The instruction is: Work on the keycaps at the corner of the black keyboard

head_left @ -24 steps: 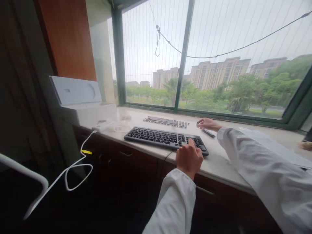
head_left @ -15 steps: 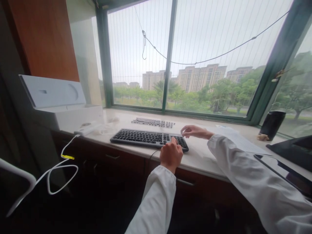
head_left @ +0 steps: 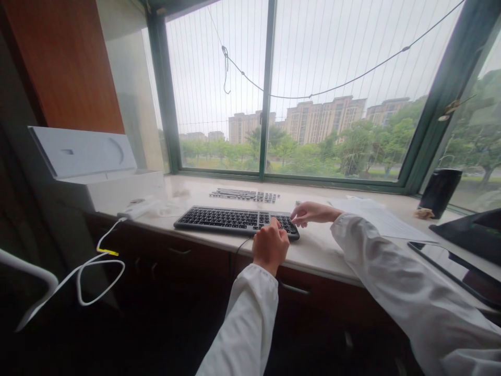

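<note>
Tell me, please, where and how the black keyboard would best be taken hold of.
Probably by the left end of the keyboard, from the left, pinching its slim edge: the body is long and flat, and the left hand and right hand are at its right end.

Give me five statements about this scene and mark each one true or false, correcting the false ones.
1. The left hand is at the number-pad end of the keyboard. True.
2. The right hand is inside the white box. False: it is at the right end of the keyboard.
3. Rows of loose keycaps lie between the keyboard and the window. True.
4. The white box is closed. False: its lid stands raised.
5. The paper sheets lie to the right of the keyboard. True.
</note>
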Action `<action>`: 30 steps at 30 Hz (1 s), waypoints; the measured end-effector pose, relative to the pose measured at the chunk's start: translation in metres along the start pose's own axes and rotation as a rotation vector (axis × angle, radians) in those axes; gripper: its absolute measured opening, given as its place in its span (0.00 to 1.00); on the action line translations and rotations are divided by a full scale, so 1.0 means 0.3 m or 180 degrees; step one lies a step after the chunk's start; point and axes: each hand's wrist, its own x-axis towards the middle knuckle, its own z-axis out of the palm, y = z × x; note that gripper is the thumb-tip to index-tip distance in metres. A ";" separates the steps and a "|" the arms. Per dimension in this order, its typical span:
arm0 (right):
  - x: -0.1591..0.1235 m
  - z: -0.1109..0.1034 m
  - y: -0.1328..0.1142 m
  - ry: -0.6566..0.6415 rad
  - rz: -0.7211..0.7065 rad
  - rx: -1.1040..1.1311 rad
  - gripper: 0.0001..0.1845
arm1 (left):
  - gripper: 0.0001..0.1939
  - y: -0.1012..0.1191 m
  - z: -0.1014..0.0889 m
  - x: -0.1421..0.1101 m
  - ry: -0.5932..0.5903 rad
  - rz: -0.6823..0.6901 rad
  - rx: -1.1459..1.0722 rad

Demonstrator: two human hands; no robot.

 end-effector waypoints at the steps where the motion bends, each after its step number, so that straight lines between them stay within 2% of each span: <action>1: 0.000 0.001 -0.002 -0.0011 -0.0004 -0.0004 0.34 | 0.12 0.001 -0.001 -0.001 -0.0020 -0.0009 -0.0003; 9: 0.013 0.011 -0.039 0.0096 0.0228 -0.0228 0.34 | 0.11 0.004 -0.006 -0.003 -0.0025 0.0001 -0.0032; 18: 0.020 -0.013 -0.069 -0.0041 0.0411 -0.0583 0.34 | 0.12 0.003 -0.011 -0.004 -0.0105 -0.0018 -0.0022; 27: 0.060 -0.018 -0.164 -0.0221 0.0733 -0.1134 0.23 | 0.12 0.000 -0.009 -0.002 -0.0118 -0.0007 -0.0019; 30: 0.066 -0.024 -0.159 -0.0339 0.0742 -0.1043 0.24 | 0.11 -0.003 -0.003 -0.001 -0.0063 0.0005 -0.0006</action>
